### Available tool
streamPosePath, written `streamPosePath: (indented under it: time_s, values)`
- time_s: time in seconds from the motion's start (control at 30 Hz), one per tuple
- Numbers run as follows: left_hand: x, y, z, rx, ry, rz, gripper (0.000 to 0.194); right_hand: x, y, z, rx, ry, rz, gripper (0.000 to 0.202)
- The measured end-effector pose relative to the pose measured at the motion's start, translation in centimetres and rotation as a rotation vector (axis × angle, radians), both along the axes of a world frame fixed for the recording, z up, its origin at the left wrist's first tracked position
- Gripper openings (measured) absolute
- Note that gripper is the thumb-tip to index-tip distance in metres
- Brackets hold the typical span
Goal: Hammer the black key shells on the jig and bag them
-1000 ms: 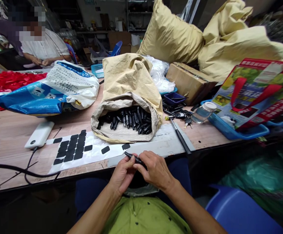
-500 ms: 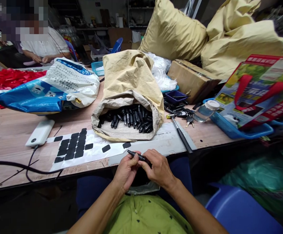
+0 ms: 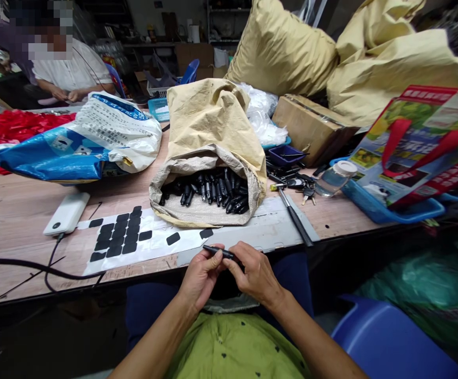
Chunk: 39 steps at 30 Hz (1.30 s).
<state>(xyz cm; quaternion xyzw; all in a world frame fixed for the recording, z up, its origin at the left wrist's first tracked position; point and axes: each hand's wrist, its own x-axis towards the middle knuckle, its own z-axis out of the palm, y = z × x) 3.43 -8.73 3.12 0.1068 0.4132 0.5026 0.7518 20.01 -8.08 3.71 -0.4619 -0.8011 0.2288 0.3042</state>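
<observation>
Just off the table's front edge, a slim black pen-like cylinder (image 3: 217, 251) is held lengthwise between both hands. My left hand (image 3: 202, 273) pinches its middle with thumb and fingers, and the narrow tip sticks out to the left. My right hand (image 3: 254, 271) closes around the other end, which its fingers partly hide. Behind the hands lies a beige woven sack (image 3: 213, 113), its mouth turned towards me and many similar black pieces (image 3: 213, 189) inside. A white backing sheet (image 3: 158, 245) with rounded black stickers (image 3: 120, 234) lies to the left of the hands.
On the right are a hammer (image 3: 294, 216), keys (image 3: 308, 195), a lidded jar (image 3: 335, 179) and a blue basket (image 3: 394, 205) holding a printed bag. A white power bank (image 3: 66, 213) with a cable lies left. A person (image 3: 71, 71) sits across the table.
The black cylinder has turned slightly flatter, its tip shifting a little left. My left hand has moved slightly left with it. The right hand keeps its hold.
</observation>
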Motion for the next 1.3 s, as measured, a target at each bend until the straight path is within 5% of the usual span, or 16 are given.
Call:
streamPosePath:
  time_s: [0.2,0.3,0.43,0.63,0.73,1.03,1.3]
  values:
    - [-3.5,-0.8,1.1,0.197,0.493,-0.137,0.052,2.1,0.4,0.7,0.027,-0.030,0.191,0.008]
    - [-4.5,-0.2,2.4,0.381,0.740,-0.421,0.040,2.6,0.8,1.2,0.012,-0.074,0.305,0.008]
    - [-4.1,0.7,3.4,0.466,0.778,-0.769,0.046,2.4,1.0,1.6,-0.046,-0.027,0.331,0.010]
    - [-3.1,0.0,2.7,0.452,0.735,-0.649,0.027,1.7,0.3,1.6,-0.302,0.137,0.210,0.013]
    - [-2.7,-0.7,2.5,0.499,0.828,-0.603,0.018,1.1,-0.1,1.3,-0.299,0.103,0.152,0.028]
    - [-0.9,-1.6,2.2,0.546,1.155,-0.438,0.017,-0.8,-0.5,1.1,-0.216,0.137,-0.003,0.027]
    - [-1.9,-0.6,1.6,0.383,0.505,-0.573,0.038,1.5,1.4,1.6,-0.734,0.421,0.084,0.060]
